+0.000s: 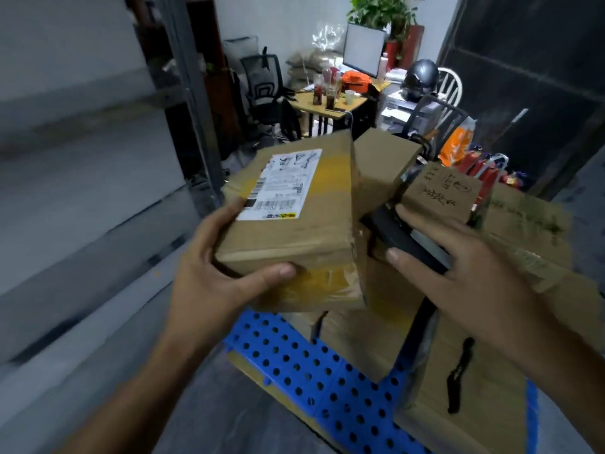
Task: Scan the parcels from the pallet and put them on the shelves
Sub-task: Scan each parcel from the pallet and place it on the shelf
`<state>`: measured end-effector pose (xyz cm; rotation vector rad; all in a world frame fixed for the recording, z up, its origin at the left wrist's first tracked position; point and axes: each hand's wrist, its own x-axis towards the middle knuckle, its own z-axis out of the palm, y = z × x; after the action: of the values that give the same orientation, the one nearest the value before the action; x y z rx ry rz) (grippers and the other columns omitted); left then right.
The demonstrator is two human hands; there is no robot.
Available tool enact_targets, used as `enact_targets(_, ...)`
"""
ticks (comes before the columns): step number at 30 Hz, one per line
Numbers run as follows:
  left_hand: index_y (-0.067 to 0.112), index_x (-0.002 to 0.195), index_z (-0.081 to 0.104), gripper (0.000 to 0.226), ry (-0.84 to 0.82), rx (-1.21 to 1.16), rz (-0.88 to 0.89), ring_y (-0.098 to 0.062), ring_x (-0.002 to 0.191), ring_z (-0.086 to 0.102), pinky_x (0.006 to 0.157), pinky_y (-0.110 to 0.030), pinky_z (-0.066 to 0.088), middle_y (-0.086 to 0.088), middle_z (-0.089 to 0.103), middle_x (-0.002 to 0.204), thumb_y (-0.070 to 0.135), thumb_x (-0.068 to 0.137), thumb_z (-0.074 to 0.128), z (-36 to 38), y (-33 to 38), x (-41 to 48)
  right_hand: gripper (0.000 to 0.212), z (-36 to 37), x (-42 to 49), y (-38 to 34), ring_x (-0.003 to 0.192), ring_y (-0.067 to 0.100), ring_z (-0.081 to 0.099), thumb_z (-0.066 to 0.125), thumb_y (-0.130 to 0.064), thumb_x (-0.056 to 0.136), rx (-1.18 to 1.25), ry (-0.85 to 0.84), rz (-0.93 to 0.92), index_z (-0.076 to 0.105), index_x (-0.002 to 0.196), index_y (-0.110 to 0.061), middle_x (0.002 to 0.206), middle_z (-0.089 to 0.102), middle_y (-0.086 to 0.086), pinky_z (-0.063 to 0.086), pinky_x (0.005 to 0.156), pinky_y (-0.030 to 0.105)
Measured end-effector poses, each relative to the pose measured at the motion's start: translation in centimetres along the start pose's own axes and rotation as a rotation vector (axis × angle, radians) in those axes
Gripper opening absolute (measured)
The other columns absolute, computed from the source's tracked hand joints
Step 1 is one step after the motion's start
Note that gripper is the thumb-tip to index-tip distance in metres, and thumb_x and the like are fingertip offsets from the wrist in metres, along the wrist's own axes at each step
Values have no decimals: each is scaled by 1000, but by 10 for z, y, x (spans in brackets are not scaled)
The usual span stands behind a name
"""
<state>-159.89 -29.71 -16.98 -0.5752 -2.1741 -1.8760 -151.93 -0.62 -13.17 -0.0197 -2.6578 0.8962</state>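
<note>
My left hand (216,276) grips a brown cardboard parcel (294,221) by its near left corner, thumb on the front face. The parcel is lifted above the pallet, and a white shipping label (281,185) with barcodes faces up. Just right of the parcel, my right hand (458,257) holds a black handheld scanner (402,239), whose front end points toward the parcel's right edge. More cardboard parcels (465,381) are stacked on the blue perforated plastic pallet (311,371) below my hands.
Grey metal shelves (82,191) run along the left, blurred. Behind the pallet stand a small box with handwriting (442,194), an office chair (265,90), a desk (327,104) with bottles and a monitor, and a helmet (422,73). Colourful bags (474,158) lie at the right.
</note>
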Motion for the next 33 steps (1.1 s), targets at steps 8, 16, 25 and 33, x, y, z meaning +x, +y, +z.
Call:
enact_targets(8,48,132,58,96,393,304,111,0,116,64,86,-17,56,21,65,129,77,46,89,-188,71,10,66,89,112,-173,110,18,58,63,-58,87,128,-108,-341,46,147,-37,122,60,0,50,88,36)
enact_targets(16,50,128,44,99,702,491,56,7,110,62,80,-24,62,33,58,124,77,45,89,-366,117,-52,67,208,137,-365,120,21,56,66,-62,82,318,-268,-612,49,143,-41,135,59,1,49,92,37)
enact_targets(25,39,144,31,97,951,834,-85,-19,143,41,111,-46,48,3,38,157,56,69,89,-509,93,-111,54,325,109,-516,104,12,62,64,-63,83,293,-420,-743,59,132,-43,124,67,-12,50,75,29)
enact_targets(33,28,164,21,74,700,1352,-135,-32,156,-23,127,-57,-2,-4,-4,174,48,101,56,-539,41,-100,63,354,107,-517,111,8,59,60,-70,78,272,-459,-675,58,134,-42,124,64,-21,49,82,24)
